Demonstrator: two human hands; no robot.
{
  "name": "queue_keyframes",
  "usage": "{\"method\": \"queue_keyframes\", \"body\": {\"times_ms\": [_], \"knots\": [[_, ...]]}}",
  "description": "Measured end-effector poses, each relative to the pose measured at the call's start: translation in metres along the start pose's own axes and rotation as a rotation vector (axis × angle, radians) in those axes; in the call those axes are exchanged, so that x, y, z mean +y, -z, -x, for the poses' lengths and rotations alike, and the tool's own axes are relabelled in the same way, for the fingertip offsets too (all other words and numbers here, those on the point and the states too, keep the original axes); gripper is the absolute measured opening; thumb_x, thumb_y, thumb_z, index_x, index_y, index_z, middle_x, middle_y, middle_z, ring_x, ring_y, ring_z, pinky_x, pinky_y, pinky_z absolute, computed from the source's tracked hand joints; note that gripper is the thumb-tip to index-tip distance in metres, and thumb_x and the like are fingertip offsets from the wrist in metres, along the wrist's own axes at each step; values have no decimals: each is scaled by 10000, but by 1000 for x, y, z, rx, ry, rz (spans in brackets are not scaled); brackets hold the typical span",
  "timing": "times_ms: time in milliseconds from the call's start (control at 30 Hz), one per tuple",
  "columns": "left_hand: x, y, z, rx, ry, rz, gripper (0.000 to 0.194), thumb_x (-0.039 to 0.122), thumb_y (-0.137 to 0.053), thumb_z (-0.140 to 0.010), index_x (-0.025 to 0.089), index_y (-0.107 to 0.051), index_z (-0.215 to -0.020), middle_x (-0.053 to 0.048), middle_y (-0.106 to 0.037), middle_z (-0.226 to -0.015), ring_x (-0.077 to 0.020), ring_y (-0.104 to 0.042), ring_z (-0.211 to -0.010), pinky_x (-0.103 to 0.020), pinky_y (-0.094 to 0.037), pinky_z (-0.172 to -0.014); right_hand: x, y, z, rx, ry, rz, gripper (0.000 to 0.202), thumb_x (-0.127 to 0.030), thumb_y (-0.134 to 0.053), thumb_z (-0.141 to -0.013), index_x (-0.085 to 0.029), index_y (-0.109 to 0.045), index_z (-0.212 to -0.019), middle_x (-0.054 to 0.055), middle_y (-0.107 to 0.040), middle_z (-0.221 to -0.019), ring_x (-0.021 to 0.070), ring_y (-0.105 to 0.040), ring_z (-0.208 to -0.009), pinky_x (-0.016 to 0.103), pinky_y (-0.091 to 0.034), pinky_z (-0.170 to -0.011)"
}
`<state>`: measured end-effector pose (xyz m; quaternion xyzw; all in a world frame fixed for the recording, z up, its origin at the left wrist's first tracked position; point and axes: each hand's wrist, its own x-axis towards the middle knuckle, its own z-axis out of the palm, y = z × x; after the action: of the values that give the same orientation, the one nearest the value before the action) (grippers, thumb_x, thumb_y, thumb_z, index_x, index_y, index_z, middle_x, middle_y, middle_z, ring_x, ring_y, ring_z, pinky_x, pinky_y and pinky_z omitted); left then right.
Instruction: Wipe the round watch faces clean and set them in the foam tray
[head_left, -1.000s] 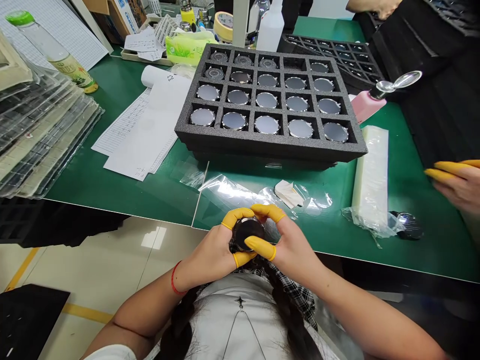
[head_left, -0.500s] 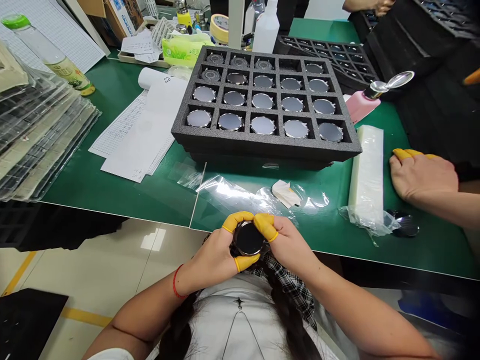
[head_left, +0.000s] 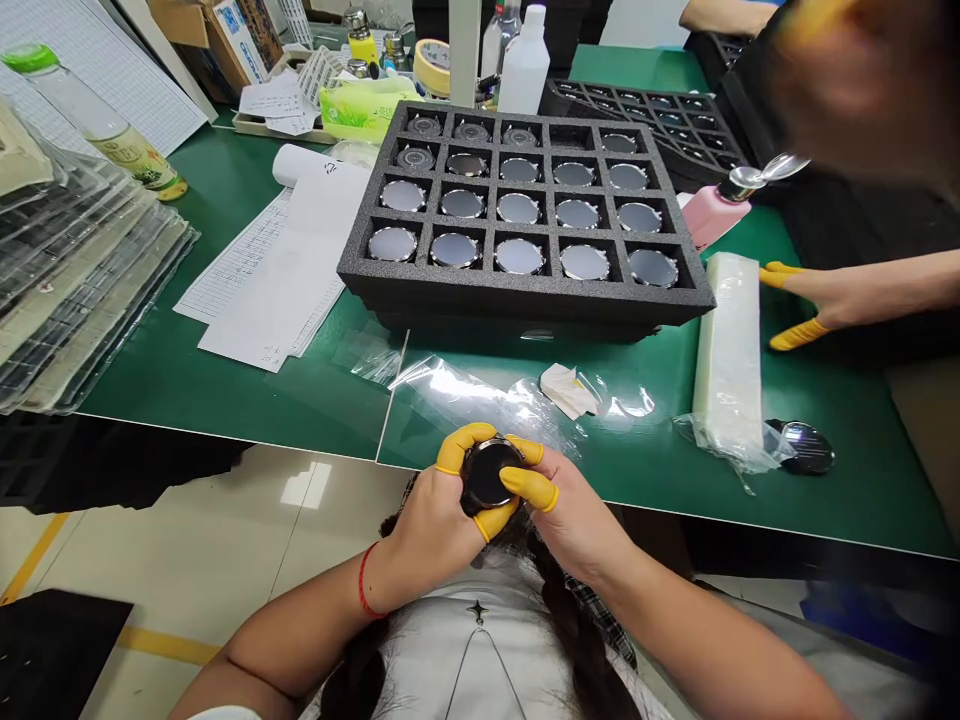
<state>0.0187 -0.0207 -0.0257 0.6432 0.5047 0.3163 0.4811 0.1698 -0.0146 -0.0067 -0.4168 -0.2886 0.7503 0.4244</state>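
A round black watch case with a dark glass face is held in front of my chest, just short of the table edge. My left hand grips it from the left, with yellow finger cots on thumb and forefinger. My right hand, also wearing yellow finger cots, holds its right side, the thumb lying across the glass. Beyond them stands a black foam tray on a stack, with similar round watch cases in most of its cells. Crumpled white tissue and clear plastic film lie between.
White paper sheets and stacked clear trays lie left. At right are a wrapped white block, a black oval object, a pink bottle and a co-worker's hand in finger cots. A white bottle stands behind.
My right thumb has moved down from the watch case's upper edge onto its glass. The co-worker's hand at right has shifted up and opened, and a blurred shape has come in at upper right.
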Motion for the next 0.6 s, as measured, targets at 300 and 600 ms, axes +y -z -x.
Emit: {"method": "queue_keyframes", "body": {"times_ms": [300, 600], "knots": [[3, -5, 1, 32, -36, -85, 566, 238, -672, -810, 280, -377, -1292, -50, -666, -1177, -216, -706, -981, -366, -577, -852, 11, -1, 0, 50, 43, -78, 125, -328, -739, -759, -225, -710, -823, -21, -663, -803, 148, -561, -795, 261, -432, -761], [4, -8, 0, 48, -178, -160, 529, 218, -647, -845, 255, -360, -1288, -74, -629, -1234, -204, -685, -1042, -333, -568, -898, 11, -3, -2, 96, 40, -100, 206, -370, -764, -729, -209, -637, -752, -31, -612, -723, 144, -534, -720, 270, -443, -738]]}}
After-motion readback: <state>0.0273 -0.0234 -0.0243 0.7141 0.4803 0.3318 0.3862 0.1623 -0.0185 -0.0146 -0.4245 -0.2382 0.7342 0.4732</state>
